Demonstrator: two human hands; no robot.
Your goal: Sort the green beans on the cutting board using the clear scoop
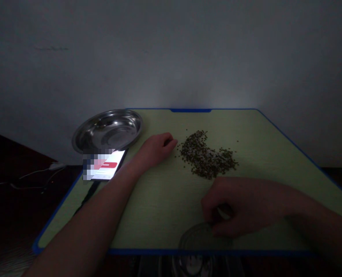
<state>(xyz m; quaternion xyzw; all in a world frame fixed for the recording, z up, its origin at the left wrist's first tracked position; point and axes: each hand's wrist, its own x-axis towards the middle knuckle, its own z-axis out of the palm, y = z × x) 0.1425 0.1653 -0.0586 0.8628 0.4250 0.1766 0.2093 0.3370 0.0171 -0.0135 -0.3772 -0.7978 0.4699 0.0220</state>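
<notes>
A loose pile of small dark and greenish beans mixed with pale, rice-like grains point(207, 157) lies on the pale green tabletop. Just left of the pile rests my left hand point(158, 147), its fingers curled closed; anything inside them is hidden. In front of the pile, my right hand point(236, 204) is bent downward with thumb and fingers pinched together. Its fingertips are at the rim of a see-through round dish or lid point(198, 237) near the table's front edge. Dim light hides whether the right fingers hold a grain or grip that rim.
A wide stainless steel basin point(110, 132) stands at the back left. A phone with a lit screen point(109, 165) lies before it, beside my left forearm. The folding table has a blue edge point(142, 252) and faces a grey wall point(171, 57). Below the front edge, a shiny metal object point(192, 265) shows.
</notes>
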